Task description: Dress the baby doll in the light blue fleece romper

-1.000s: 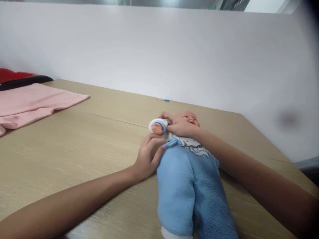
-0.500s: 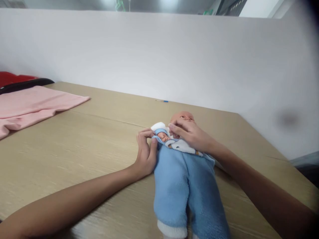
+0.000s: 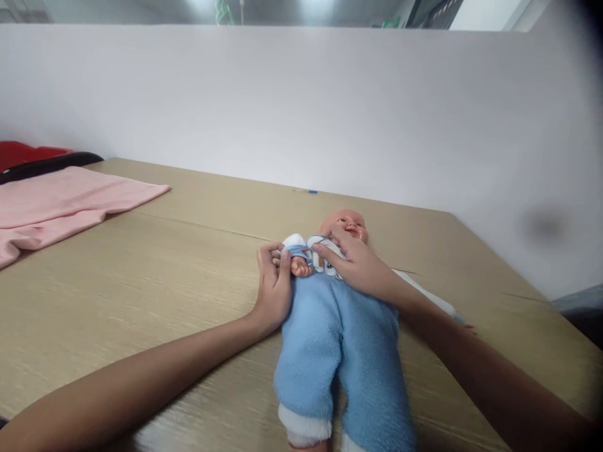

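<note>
A baby doll (image 3: 349, 220) lies on its back on the table, its head away from me. It wears fluffy blue overalls (image 3: 311, 351) with white cuffs and a white printed bib (image 3: 316, 243). My left hand (image 3: 274, 282) is closed around the doll's white-and-blue sleeve (image 3: 294, 242), beside the doll's small hand (image 3: 301, 267), which sticks out over the waist. My right hand (image 3: 360, 260) lies across the chest, thumb and fingers closed on the bib's upper edge. Part of the bib is hidden under it. The doll's other arm in a white sleeve (image 3: 426, 294) stretches out behind my right forearm.
A pink cloth (image 3: 75, 198) is spread on the wooden table (image 3: 188, 276) at the left. Behind it are a red and black object (image 3: 51, 157). A small blue item (image 3: 312, 191) lies near the white partition (image 3: 282, 100) at the back.
The doll's hand under my left hand now points down toward the waist. My right hand has shifted slightly down, and the bib looks pulled up. The doll's other sleeve has come into view.
</note>
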A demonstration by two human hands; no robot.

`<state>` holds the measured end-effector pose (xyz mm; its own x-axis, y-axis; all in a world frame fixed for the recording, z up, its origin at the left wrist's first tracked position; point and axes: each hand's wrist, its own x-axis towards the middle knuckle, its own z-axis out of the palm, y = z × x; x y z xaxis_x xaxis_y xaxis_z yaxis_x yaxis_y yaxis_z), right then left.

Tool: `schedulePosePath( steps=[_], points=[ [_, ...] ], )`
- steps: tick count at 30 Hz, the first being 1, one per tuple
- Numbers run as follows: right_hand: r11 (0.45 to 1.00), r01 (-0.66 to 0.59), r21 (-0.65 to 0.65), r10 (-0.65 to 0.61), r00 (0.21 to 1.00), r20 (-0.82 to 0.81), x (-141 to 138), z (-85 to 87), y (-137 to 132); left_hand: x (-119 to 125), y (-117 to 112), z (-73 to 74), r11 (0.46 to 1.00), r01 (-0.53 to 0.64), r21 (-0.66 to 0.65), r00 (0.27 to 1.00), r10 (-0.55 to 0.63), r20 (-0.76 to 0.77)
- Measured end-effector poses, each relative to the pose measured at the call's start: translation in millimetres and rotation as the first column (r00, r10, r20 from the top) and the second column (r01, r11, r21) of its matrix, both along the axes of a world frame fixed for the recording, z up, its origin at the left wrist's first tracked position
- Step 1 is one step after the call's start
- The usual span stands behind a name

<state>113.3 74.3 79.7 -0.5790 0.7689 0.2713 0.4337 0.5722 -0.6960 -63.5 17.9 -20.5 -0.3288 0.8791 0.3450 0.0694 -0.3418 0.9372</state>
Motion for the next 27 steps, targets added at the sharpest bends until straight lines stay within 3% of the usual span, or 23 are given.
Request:
schedulePosePath(
  steps=[6,11,19,22,27],
  points=[
    [0.992,-0.023,-0.12,0.017,0.999,-0.052,-12,-22.5,21,-8,18,-5.1,0.992,0.09,-0.087,0.96,-0.063,0.274],
    [0.98,-0.043,-0.196,0.033,0.998,-0.056,-14,-31.2,28,-16,33,-12.2,0.973,0.173,-0.149,0.897,-0.093,0.433],
    [0.969,-0.04,-0.244,-0.021,0.97,-0.243,-11,-44.1,26,-26,42,-13.4,0.961,0.243,-0.13,0.916,-0.184,0.355],
    [0.955,-0.057,-0.291,-0.04,0.948,-0.317,-12,-49.5,28,-29,47,-10.0,0.916,0.352,-0.191,0.883,-0.257,0.393],
    [0.879,-0.122,-0.461,-0.1,0.898,-0.428,-10,-46.2,28,-30,64,-4.1,0.879,0.42,-0.227,0.866,-0.313,0.39]
  ],
)
